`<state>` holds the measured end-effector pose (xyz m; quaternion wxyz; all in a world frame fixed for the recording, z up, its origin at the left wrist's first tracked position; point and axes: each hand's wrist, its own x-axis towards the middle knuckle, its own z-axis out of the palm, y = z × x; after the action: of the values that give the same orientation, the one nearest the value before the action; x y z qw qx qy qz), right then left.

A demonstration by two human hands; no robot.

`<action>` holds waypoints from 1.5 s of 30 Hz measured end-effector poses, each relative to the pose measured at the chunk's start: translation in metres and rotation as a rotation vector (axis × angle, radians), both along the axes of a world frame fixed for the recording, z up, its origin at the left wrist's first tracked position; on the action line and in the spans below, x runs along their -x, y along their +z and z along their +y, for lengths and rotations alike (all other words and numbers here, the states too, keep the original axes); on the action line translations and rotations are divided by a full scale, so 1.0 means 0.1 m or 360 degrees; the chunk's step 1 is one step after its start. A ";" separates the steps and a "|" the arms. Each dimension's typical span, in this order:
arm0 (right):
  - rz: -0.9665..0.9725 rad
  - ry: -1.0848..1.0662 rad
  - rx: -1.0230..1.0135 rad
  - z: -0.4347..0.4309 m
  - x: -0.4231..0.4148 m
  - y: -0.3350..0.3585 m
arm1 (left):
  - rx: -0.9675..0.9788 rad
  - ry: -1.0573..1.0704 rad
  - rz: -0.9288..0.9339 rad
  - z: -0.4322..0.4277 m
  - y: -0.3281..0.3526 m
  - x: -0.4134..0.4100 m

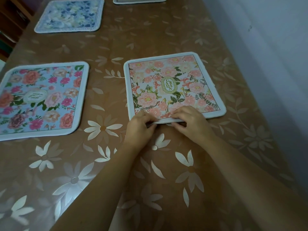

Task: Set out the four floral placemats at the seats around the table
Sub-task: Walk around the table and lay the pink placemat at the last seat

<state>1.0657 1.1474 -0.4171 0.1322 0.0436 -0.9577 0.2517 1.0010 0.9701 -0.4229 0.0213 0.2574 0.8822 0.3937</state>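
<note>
So the left hand (140, 125) and right hand (188, 120) both pinch the near edge of the pink mat (173, 84), fingertips hidden underneath, and well beyond the fingers a far mat (139, 0) is mostly cut off.

The far placemat (139, 0) was cut off by the top edge, with only its near strip showing. The left placemat (41, 99) ran off the left edge, its oval label too blurred to read. The left hand (141, 125) and right hand (190, 120), gripping the pink placemat (173, 84), hid part of its near border.
</note>
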 end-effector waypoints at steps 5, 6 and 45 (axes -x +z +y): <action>-0.0036 0.0106 0.0044 -0.17 -0.27 0.00 | 0.0048 -0.0008 -0.0041 -0.44 0.05 -0.26; -0.0058 0.0120 0.0073 -0.21 -0.35 0.00 | 0.0058 -0.0011 -0.0057 -0.53 0.06 -0.32; -0.0264 0.0357 -0.0206 -1.16 -2.81 0.24 | 0.0543 -0.0501 -0.0133 -1.92 0.23 -2.48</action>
<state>1.3471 1.0318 -0.3934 0.0205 0.1379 -0.9687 0.2054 1.2492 0.7786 -0.4003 0.1621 0.3679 0.8833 0.2412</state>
